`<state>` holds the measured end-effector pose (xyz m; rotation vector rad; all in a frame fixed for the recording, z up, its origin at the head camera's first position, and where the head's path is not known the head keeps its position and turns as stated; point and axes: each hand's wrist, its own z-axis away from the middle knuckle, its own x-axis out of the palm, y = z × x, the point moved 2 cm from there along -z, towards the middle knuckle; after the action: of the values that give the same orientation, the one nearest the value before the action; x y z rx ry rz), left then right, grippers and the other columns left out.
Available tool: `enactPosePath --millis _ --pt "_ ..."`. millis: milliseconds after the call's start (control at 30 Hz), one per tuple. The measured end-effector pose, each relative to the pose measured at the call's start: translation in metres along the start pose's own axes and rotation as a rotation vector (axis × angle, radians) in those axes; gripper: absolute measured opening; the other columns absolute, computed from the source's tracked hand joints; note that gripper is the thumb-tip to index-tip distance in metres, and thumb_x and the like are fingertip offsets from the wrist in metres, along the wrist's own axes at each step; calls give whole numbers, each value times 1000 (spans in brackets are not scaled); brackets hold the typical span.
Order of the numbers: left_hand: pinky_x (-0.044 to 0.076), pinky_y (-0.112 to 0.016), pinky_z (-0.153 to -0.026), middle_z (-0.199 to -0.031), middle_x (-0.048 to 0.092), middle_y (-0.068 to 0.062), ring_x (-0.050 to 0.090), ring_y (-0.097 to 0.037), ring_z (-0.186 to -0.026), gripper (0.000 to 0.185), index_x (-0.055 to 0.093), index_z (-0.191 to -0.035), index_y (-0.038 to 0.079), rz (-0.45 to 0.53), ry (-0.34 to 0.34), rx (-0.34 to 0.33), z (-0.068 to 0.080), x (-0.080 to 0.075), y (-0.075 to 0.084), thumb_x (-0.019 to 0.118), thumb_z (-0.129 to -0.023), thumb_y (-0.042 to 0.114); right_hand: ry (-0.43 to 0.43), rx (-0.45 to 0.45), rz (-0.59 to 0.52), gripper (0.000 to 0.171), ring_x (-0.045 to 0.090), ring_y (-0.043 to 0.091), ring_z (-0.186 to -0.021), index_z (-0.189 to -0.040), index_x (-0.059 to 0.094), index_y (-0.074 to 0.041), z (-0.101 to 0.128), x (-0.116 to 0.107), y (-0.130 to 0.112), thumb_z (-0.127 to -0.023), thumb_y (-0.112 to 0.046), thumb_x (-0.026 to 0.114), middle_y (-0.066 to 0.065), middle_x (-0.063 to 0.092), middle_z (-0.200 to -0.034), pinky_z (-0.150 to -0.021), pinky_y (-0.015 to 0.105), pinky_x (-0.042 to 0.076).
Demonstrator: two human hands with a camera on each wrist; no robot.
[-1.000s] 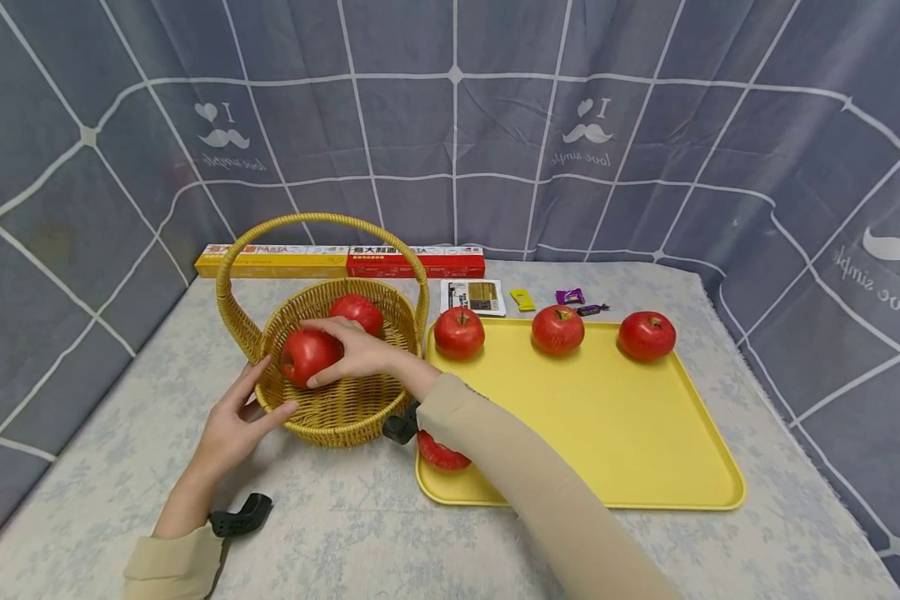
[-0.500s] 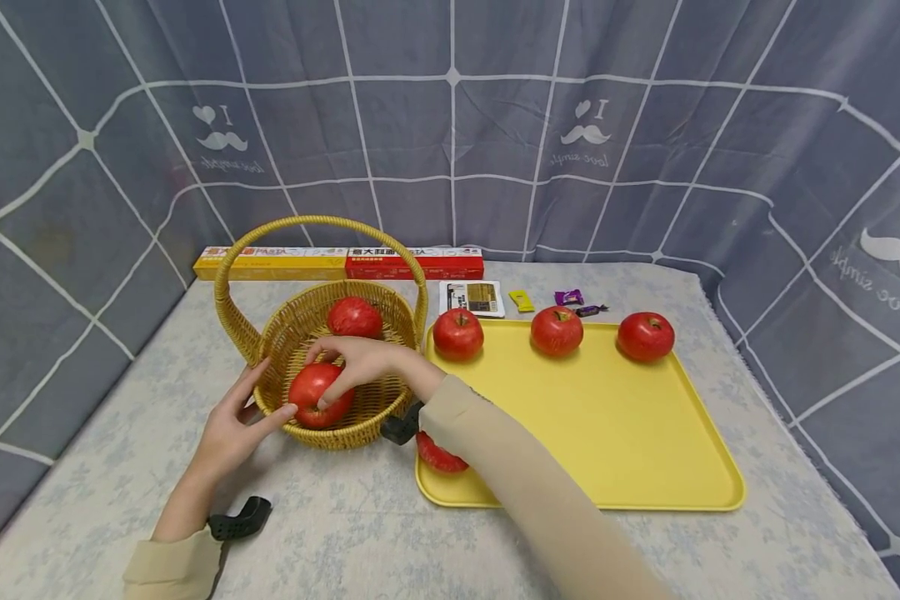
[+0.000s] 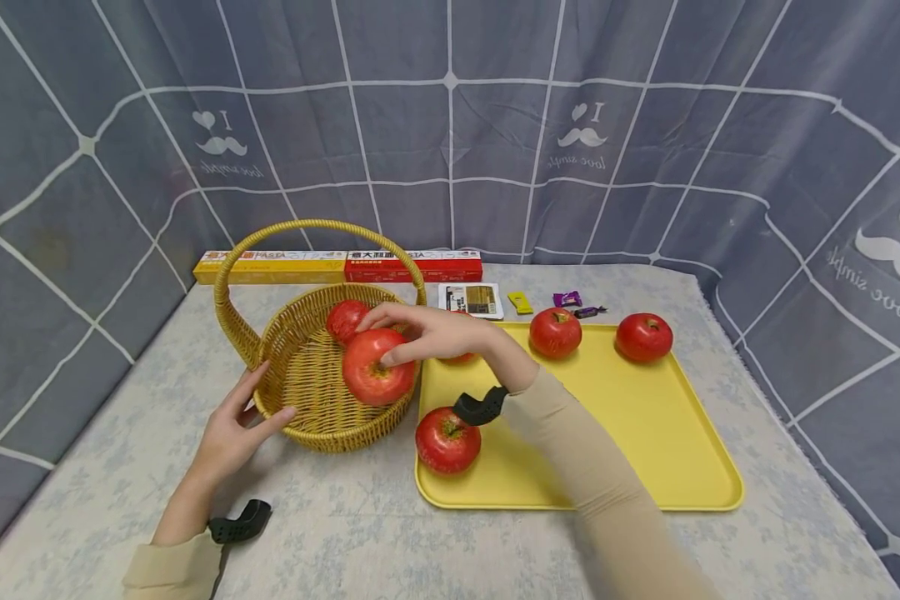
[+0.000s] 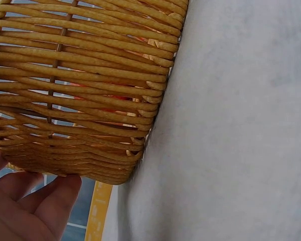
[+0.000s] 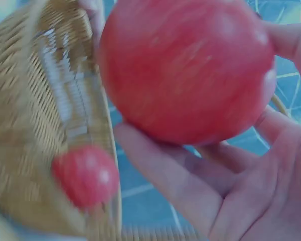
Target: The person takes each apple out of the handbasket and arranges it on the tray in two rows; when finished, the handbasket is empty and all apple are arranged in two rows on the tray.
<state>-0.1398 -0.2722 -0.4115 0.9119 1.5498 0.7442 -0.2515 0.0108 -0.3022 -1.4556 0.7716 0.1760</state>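
My right hand (image 3: 446, 329) grips a red apple (image 3: 375, 371) above the right side of the wicker basket (image 3: 337, 437). In the right wrist view that apple (image 5: 185, 70) sits between the thumb and fingers. A second apple (image 3: 345, 321) lies inside the basket at the back. My left hand (image 3: 232, 429) touches the basket's left outer side, thumb and fingers spread. Its fingertips (image 4: 65, 188) meet the woven wall in the left wrist view. The yellow tray (image 3: 615, 433) bears an apple (image 3: 447, 442) at its front left corner and others along its back edge.
The basket's tall handle (image 3: 318, 223) arches over it. Behind stand a yellow pasta box (image 3: 270, 268) and a red pasta box (image 3: 412, 267). A flat packet (image 3: 471, 300), a yellow wrapper (image 3: 520, 302) and purple sweets (image 3: 567, 298) lie behind the tray. A grey curtain (image 3: 450, 142) backs the table.
My right hand has lifted the apple from the basket's front and moved it right, over the rim's side. The tray's front left apple now shows fully. My left hand has stayed at the basket.
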Motion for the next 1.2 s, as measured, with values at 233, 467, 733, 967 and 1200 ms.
enactPosePath --millis 233,467,733,967,1200 --pt "33 1 -82 -154 1 -18 27 -46 -131 78 18 -152 15 3 -2 -14 3 -1 0 66 -90 21 2 51 -58 45 45 20 -116 -135 44 -6 80 -16 21 -94 -20 57 6 48 -129 -92 37 45" --pt "32 1 -83 -154 1 -19 22 -45 -133 77 19 -151 14 19 9 -6 4 -2 -1 66 -90 18 60 197 6 41 42 21 -118 -136 46 -10 149 -25 46 -96 -18 52 4 49 -130 -98 38 40" --pt "32 1 -83 -154 1 -20 23 -46 -133 77 20 -151 13 12 12 -4 3 0 -1 66 -90 19 67 343 -25 41 41 25 -120 -138 45 -13 199 -20 71 -98 -20 50 5 46 -134 -98 37 40" --pt "33 1 -83 -154 3 -18 25 -45 -132 78 21 -151 14 7 20 0 1 1 -2 67 -89 18 42 397 -9 42 44 18 -114 -139 45 -11 220 -13 81 -98 -20 49 6 48 -133 -95 25 40" --pt "33 1 -83 -155 2 -18 28 -46 -131 78 19 -151 15 11 10 -4 0 1 0 66 -89 19 -29 477 -20 44 51 14 -94 -141 43 -10 231 -11 78 -99 -23 47 5 50 -123 -79 25 44"
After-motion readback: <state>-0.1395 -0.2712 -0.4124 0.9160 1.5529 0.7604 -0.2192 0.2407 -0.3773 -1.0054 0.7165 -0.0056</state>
